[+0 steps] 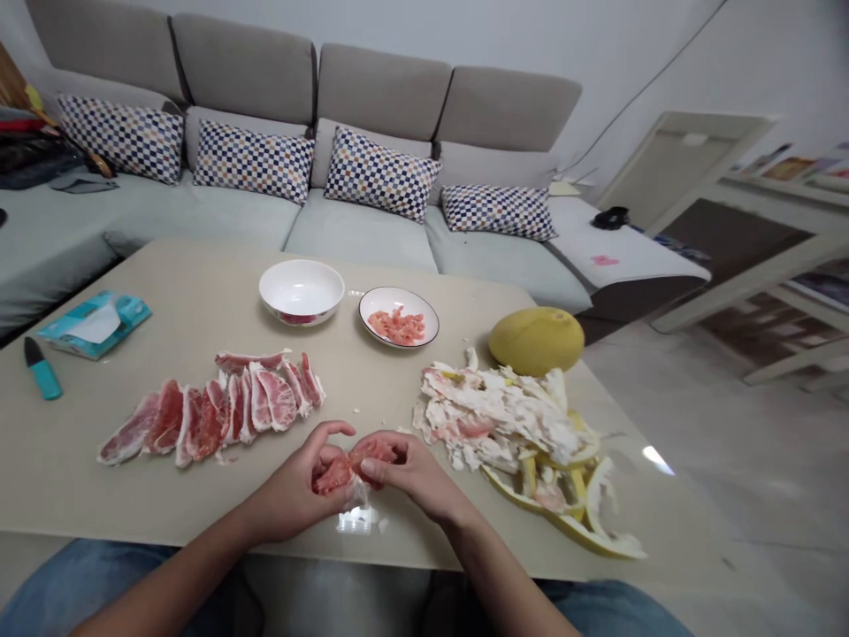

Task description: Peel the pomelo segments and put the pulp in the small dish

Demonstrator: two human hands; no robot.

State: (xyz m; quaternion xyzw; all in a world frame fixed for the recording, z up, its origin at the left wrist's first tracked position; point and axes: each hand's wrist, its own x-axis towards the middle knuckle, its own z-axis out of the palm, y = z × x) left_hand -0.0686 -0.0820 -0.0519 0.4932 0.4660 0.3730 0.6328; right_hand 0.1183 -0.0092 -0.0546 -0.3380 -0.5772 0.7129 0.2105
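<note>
A red pomelo segment (335, 475), partly peeled with white membrane hanging below it, is held between both hands near the table's front edge. My left hand (302, 482) grips its left part, the index finger raised and curved. On the other side, my right hand (415, 473) pinches the right part between thumb and fingers. To the left lies a row of pomelo segments (212, 416) still in their membranes. A heap of torn white membrane and pith (504, 411) sits to the right, with yellow rind strips (563, 522) beside it.
At the back of the table (179, 301) stand a white bowl (302, 287) and a plate with peeled pulp pieces (398, 326). A whole yellow pomelo (537, 341) rests behind the heap. A tissue pack (96, 326) and a teal-handled knife (43, 370) lie far left.
</note>
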